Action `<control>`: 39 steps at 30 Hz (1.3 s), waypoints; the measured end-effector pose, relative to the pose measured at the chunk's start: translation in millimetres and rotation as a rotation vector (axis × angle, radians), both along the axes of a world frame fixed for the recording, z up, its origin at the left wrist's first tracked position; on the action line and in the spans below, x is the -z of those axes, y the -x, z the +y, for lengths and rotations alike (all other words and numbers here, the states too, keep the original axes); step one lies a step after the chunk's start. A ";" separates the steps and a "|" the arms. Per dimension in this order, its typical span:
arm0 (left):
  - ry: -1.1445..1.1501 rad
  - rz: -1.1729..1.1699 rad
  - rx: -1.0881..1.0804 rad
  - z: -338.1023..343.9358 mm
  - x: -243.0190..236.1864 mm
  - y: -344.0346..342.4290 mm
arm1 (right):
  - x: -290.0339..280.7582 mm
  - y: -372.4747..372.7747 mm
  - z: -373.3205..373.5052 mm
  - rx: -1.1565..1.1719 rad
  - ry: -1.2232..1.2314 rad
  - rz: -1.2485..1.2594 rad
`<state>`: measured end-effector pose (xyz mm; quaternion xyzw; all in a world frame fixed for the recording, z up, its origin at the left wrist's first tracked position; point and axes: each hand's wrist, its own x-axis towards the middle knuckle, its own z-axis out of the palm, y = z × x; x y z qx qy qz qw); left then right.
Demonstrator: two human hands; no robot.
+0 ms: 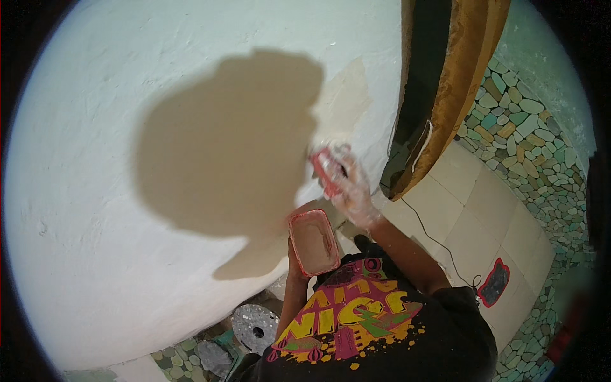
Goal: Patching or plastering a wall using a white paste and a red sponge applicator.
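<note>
My right hand [356,194], coated in white paste, is closed around a red hand tool [326,172] smeared with the same paste. The tool is at the white wall [83,165], where a wet-looking smear shows by its upper end; its exact kind is blurred. Below it, close to my body, a red-rimmed rectangular tub [312,245] holds pale greyish paste. My left hand [292,256] grips the tub from its left side and underneath, so most of its fingers are hidden. A tan patch [350,92] marks the wall above the tool.
To the right of the wall stands a brown curved frame [439,95] beside a dark gap. A thin cable [433,232] crosses the tiled floor [474,184] toward a dark red-edged piece [494,282]. A speckled round disc [254,326] lies at lower left. Pebble-patterned flooring [519,121] borders the tiles.
</note>
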<state>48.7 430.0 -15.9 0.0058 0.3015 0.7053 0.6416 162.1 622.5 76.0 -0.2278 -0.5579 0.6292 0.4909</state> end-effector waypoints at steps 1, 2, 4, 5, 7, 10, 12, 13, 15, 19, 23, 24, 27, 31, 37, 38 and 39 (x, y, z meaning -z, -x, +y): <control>0.001 0.000 -0.007 -2.0 1.0 2.6 | -0.8 -2.5 -4.2 -0.007 0.001 0.000; -0.007 -0.013 -0.007 -4.6 2.2 5.9 | -2.5 -9.8 -8.0 0.132 -0.450 -0.189; -0.015 -0.024 -0.013 -12.5 5.2 14.0 | -15.8 -13.4 -15.2 0.265 -0.902 -0.372; -0.035 -0.037 -0.007 -16.4 7.7 18.5 | -17.9 -11.5 -16.8 0.329 -0.855 -0.301; -0.054 -0.051 -0.007 -25.9 11.1 27.0 | -50.1 -5.1 -19.3 0.364 -0.733 -0.052; -0.087 -0.087 -0.023 -37.0 15.4 37.6 | -55.9 -3.3 -0.2 0.519 -0.768 -0.267; -0.121 -0.132 -0.004 -41.1 18.9 46.0 | -81.6 8.9 3.0 0.512 -0.535 -0.075; -0.121 -0.133 -0.011 -43.5 19.6 48.0 | -83.4 17.5 -0.9 0.505 -0.535 -0.074; 0.007 -0.151 -0.095 -49.0 19.9 51.2 | -86.4 37.3 -11.0 0.513 -0.617 -0.125; -0.043 -0.087 -0.063 -59.1 17.2 63.7 | -87.6 66.1 -66.0 0.536 -0.776 -0.215; -0.024 -0.084 -0.101 -56.0 17.3 71.8 | -77.0 73.3 -91.6 0.376 -0.825 -0.304; -0.023 -0.081 -0.115 -56.8 18.3 72.4 | -75.3 69.9 -91.2 0.283 -0.860 -0.301; -0.059 -0.154 -0.046 -63.7 31.2 78.2 | -70.6 58.0 -75.3 0.422 -1.010 -0.283; -0.023 -0.231 -0.001 -54.8 35.1 79.5 | -73.8 38.4 -29.7 0.528 -1.260 -0.374; -0.001 -0.147 -0.014 -40.4 25.1 62.5 | -41.8 51.9 34.3 0.574 -1.489 -0.431; 0.020 -0.138 -0.023 -38.8 27.6 62.2 | -31.6 51.2 36.8 0.573 -1.488 -0.433; 0.041 -0.128 -0.033 -37.9 31.0 62.6 | -21.8 50.8 37.9 0.562 -1.469 -0.427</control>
